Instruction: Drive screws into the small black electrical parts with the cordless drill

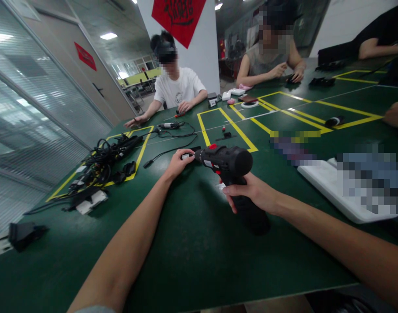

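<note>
R hand [253, 191] w/ blk drill [223, 158], cable heap [121, 147] L, wht tray [331, 191] R

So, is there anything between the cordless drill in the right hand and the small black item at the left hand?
Nothing visible: the cordless drill in the right hand points straight at the small black item held in the left hand. Whether its tip touches is too small to tell.

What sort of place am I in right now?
Probably an office space doubling as a workshop: there's a power drill, a heap of black cables, and what look like office desks in the background.
</note>
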The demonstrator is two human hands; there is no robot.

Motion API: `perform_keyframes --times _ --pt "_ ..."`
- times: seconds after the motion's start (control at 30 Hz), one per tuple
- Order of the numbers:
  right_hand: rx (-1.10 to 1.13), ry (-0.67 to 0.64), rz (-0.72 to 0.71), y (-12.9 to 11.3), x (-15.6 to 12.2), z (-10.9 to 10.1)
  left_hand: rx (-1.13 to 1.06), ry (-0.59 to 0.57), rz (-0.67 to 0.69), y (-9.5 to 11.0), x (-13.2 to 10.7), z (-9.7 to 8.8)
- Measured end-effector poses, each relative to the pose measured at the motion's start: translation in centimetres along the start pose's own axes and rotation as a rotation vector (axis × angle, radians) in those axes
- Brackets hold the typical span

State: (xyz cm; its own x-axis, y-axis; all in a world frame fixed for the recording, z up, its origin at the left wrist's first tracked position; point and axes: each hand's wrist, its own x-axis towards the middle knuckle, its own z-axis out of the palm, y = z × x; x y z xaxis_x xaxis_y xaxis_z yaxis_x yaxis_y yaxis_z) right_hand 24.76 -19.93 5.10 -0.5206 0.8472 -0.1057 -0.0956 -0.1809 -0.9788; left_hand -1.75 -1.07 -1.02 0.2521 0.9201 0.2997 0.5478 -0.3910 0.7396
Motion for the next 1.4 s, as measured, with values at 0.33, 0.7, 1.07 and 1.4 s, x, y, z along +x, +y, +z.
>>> perform_keyframes --times 0.33,0.7,1.07,1.4 --pt "-0.001 -0.012 -0.007 0.11 0.02 -0.18 0.013 -0.002 0.013 -0.22 0.03 0.04" --pt "-0.010 -0.004 0.008 0.05 0.00 -0.19 0.000 0.026 -0.001 -0.65 0.21 0.24" --pt "0.010 0.004 0.008 -0.03 0.03 0.00 -0.003 0.025 0.006 -0.34 0.11 0.17" --pt "0.010 -0.013 0.008 0.07 0.12 -0.14 -0.014 0.033 0.007 -0.68 0.27 0.23"
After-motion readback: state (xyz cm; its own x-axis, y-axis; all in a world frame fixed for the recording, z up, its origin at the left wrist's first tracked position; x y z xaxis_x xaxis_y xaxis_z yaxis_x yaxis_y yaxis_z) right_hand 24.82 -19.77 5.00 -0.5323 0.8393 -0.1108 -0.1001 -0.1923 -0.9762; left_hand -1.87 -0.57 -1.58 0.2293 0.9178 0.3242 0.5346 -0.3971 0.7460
